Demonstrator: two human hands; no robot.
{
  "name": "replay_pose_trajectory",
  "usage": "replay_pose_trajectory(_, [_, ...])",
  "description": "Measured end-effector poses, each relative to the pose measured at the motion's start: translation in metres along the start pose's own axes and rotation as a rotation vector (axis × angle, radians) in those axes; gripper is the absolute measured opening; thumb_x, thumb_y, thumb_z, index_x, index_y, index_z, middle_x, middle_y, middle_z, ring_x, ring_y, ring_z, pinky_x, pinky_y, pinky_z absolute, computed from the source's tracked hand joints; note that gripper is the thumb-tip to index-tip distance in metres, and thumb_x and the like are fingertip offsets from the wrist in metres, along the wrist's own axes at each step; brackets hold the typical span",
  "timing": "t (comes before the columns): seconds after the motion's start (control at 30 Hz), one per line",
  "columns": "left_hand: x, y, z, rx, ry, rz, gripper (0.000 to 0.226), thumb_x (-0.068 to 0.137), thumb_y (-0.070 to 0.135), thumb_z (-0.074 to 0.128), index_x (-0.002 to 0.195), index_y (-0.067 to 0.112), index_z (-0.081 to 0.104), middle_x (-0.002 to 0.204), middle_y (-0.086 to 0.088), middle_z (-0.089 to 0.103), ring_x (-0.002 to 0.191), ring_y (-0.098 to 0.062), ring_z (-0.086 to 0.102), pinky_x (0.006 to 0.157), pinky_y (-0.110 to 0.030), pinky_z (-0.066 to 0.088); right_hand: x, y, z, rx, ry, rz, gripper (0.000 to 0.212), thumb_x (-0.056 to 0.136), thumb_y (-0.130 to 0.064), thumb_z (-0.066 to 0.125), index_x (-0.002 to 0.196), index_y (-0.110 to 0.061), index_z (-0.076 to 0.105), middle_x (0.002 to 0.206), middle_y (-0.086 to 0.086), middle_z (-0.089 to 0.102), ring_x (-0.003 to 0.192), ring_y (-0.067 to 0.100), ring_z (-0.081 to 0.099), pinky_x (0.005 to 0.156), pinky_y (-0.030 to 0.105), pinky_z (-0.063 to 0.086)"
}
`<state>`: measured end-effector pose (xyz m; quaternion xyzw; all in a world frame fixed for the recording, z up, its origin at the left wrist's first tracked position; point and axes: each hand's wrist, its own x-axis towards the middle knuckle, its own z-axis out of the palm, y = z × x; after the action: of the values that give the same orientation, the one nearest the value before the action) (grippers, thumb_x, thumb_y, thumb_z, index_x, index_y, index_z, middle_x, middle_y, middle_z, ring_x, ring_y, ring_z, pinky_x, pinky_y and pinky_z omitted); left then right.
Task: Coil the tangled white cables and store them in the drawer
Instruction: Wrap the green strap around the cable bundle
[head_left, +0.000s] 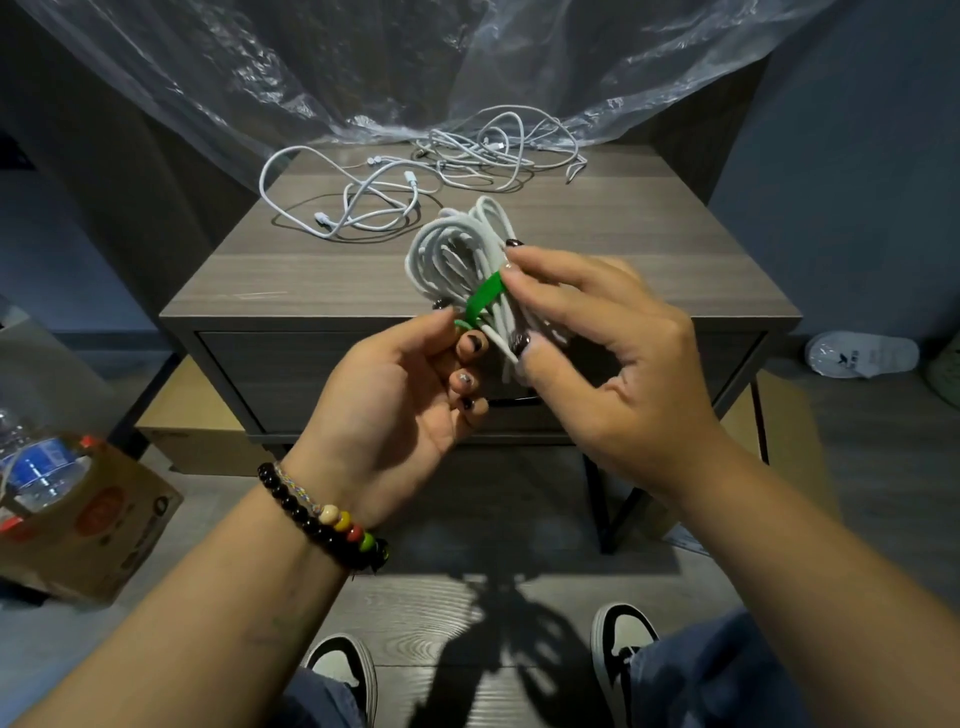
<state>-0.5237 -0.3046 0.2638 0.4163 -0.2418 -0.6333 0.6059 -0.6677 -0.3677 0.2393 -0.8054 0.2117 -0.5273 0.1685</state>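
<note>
A coiled cable (462, 260) was held between both hands; the green tie (480, 304) was pinched by the right hand (597, 353) and steadied by the left hand's (410, 395) curled fingers, apparently to bind it. Beyond the hands, tangled cables (415, 176) lay on the bench (311, 270).

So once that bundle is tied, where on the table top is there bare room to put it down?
The front strip of the table top is bare, as is the right side. The back is crowded: a loose cable at left rear, a tangled pile at the back edge.
</note>
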Motion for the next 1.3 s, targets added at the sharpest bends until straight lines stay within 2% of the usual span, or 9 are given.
replay_pose_trajectory(0.1, [-0.001, 0.002, -0.002, 0.009, -0.034, 0.018, 0.013, 0.089, 0.022, 0.044, 0.099, 0.016, 0.049, 0.064, 0.006, 0.047, 0.05, -0.004, 0.034, 0.059, -0.022, 0.03, 0.002, -0.002, 0.002, 0.14, 0.08, 0.122, 0.02, 0.09, -0.005, 0.063, 0.108, -0.005, 0.071, 0.117, 0.005, 0.068, 0.112, 0.018, 0.062, 0.096, 0.038, 0.05])
replay_pose_trajectory(0.23, [-0.005, 0.001, -0.002, 0.096, -0.116, 0.038, 0.019, 0.081, 0.027, 0.044, 0.095, 0.015, 0.051, 0.065, 0.006, 0.048, 0.051, -0.006, 0.034, 0.056, -0.023, 0.029, 0.007, -0.003, -0.004, 0.355, 0.152, 0.295, 0.02, 0.086, 0.002, 0.066, 0.102, -0.008, 0.071, 0.109, 0.006, 0.071, 0.108, 0.012, 0.066, 0.09, 0.026, 0.052])
replay_pose_trajectory(0.3, [-0.005, -0.002, -0.002, 0.111, -0.13, 0.074, 0.016, 0.082, 0.025, 0.045, 0.094, 0.015, 0.051, 0.064, 0.006, 0.047, 0.051, -0.005, 0.034, 0.053, -0.02, 0.029, 0.009, -0.004, -0.007, 0.447, 0.158, 0.341, 0.02, 0.085, 0.004, 0.066, 0.1, -0.008, 0.07, 0.108, 0.008, 0.071, 0.108, 0.014, 0.066, 0.092, 0.028, 0.051])
replay_pose_trajectory(0.5, [0.003, -0.013, -0.003, 0.088, -0.035, 0.221, 0.01, 0.078, 0.02, 0.058, 0.075, 0.01, 0.059, 0.064, 0.003, 0.053, 0.052, -0.005, 0.04, 0.05, -0.014, 0.034, 0.009, -0.006, -0.008, 0.725, 0.181, 0.451, 0.017, 0.084, 0.009, 0.064, 0.095, -0.002, 0.07, 0.111, 0.016, 0.07, 0.11, 0.023, 0.066, 0.087, 0.03, 0.053])
replay_pose_trajectory(0.7, [0.005, -0.017, -0.001, 0.121, 0.094, 0.256, 0.024, 0.074, 0.026, 0.063, 0.082, 0.003, 0.063, 0.065, 0.002, 0.057, 0.054, -0.004, 0.04, 0.058, -0.021, 0.029, 0.007, -0.006, -0.006, 0.695, 0.153, 0.433, 0.017, 0.082, 0.005, 0.066, 0.097, -0.002, 0.07, 0.111, 0.015, 0.07, 0.11, 0.023, 0.066, 0.094, 0.036, 0.053])
replay_pose_trajectory(0.93, [0.003, -0.018, -0.005, 0.157, 0.148, 0.323, 0.025, 0.068, 0.021, 0.064, 0.084, 0.002, 0.068, 0.074, -0.009, 0.059, 0.06, -0.009, 0.049, 0.063, -0.023, 0.037, 0.003, -0.013, 0.0, 0.57, 0.102, 0.389, 0.02, 0.081, 0.007, 0.068, 0.1, 0.0, 0.07, 0.108, 0.01, 0.071, 0.106, 0.015, 0.067, 0.091, 0.027, 0.052])
replay_pose_trajectory(1.07, [0.003, -0.017, -0.011, 0.283, 0.181, 0.394, 0.013, 0.067, 0.019, 0.074, 0.072, 0.007, 0.076, 0.072, -0.013, 0.063, 0.065, -0.016, 0.05, 0.063, -0.024, 0.041, -0.001, -0.015, 0.007, 0.583, 0.113, 0.398, 0.021, 0.08, 0.009, 0.07, 0.099, 0.0, 0.071, 0.106, 0.008, 0.072, 0.103, 0.014, 0.068, 0.084, 0.023, 0.053])
replay_pose_trajectory(1.13, [0.003, -0.017, -0.012, 0.316, 0.186, 0.413, 0.017, 0.068, 0.022, 0.074, 0.073, 0.006, 0.076, 0.074, -0.015, 0.063, 0.066, -0.018, 0.048, 0.064, -0.026, 0.039, 0.0, -0.016, 0.006, 0.621, 0.112, 0.42, 0.022, 0.079, 0.01, 0.069, 0.098, -0.001, 0.071, 0.106, 0.008, 0.071, 0.103, 0.014, 0.068, 0.084, 0.022, 0.053])
replay_pose_trajectory(1.3, [0.004, -0.008, -0.007, 0.268, 0.17, 0.441, 0.031, 0.066, 0.024, 0.067, 0.084, -0.001, 0.069, 0.073, -0.013, 0.055, 0.055, -0.01, 0.046, 0.051, -0.016, 0.043, 0.007, -0.015, -0.001, 0.739, 0.164, 0.596, 0.045, 0.07, 0.001, 0.077, 0.111, -0.013, 0.066, 0.109, 0.001, 0.068, 0.098, 0.01, 0.066, 0.08, 0.026, 0.054])
